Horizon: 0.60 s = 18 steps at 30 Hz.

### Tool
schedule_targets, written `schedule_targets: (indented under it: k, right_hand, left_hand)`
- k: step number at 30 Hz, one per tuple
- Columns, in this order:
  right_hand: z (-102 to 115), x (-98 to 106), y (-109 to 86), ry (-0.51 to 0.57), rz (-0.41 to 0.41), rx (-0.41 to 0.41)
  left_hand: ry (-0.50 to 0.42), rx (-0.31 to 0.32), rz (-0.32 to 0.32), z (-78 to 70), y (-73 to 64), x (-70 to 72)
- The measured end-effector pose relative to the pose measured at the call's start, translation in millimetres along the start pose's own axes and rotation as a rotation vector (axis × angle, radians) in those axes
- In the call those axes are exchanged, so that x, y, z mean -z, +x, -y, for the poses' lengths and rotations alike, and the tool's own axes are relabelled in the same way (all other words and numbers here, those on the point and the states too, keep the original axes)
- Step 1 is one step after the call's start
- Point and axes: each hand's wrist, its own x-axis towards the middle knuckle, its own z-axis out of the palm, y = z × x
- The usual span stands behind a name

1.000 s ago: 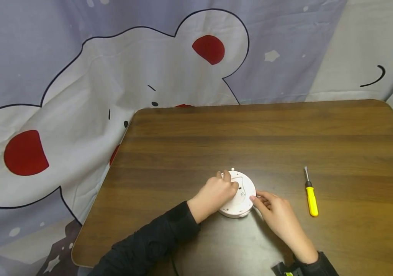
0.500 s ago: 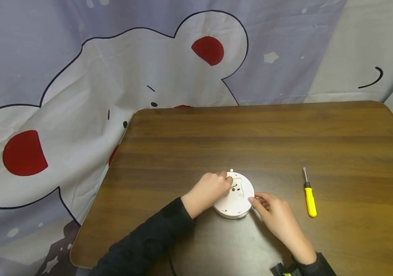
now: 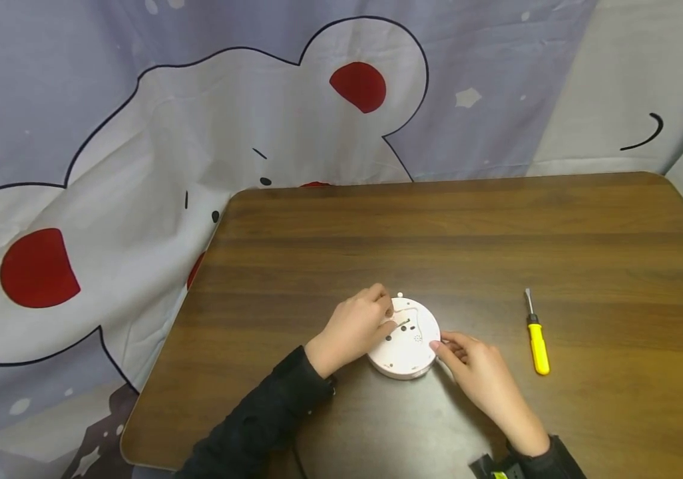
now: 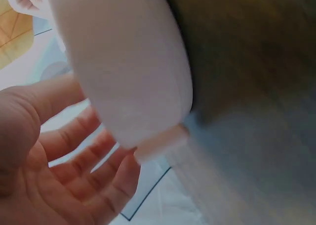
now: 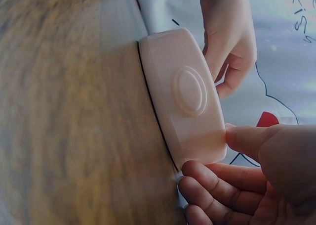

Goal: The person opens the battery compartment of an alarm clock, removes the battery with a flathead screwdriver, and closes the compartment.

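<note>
A round white plastic device (image 3: pixel 412 349) lies flat on the table, its back facing up with small dark holes and a moulded outline. In the head view my left hand (image 3: pixel 347 330) is at its left side, the thumb touching the back near a thin dark mark. The left wrist view shows the other fingers (image 4: pixel 113 185) loosely bent, beside a short peg (image 4: pixel 160 143) on the device's side. My right hand (image 3: pixel 485 376) pinches the right edge between thumb and fingertips. An oval raised part (image 5: pixel 190 91) shows on the side wall in the right wrist view.
A yellow-handled screwdriver (image 3: pixel 538 347) lies to the right of the device, its metal tip pointing away. The brown wooden table (image 3: pixel 449 233) has a patterned curtain (image 3: pixel 198 133) behind its far and left edges. A dark cable (image 3: pixel 298 459) shows near the front.
My left hand has drawn back leftward from over the device, uncovering more holes in its back. The right hand keeps its pinch on the edge. The screwdriver has stayed put.
</note>
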Motion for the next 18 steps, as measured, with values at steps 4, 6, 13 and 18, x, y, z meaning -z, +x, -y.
schedule_targets:
  k: [4, 6, 13, 18]
  right_hand:
    - [0, 0, 0.1, 0.007, 0.003, -0.007]
    - [1, 1, 0.0, 0.015, 0.002, -0.007]
    - [-1, -1, 0.6, 0.001, 0.002, -0.011]
    - [-2, -1, 0.5, -0.003, 0.002, -0.014]
  left_hand:
    - [-0.041, 0.044, -0.005, -1.1, 1.3, -3.7]
    - [-0.08, 0.065, 0.0, -0.9, 2.2, -4.3]
    - [-0.268, 0.132, -0.031, 8.6, 5.5, 8.3]
    - [-0.252, 0.192, -0.093, 31.3, 10.6, 23.3]
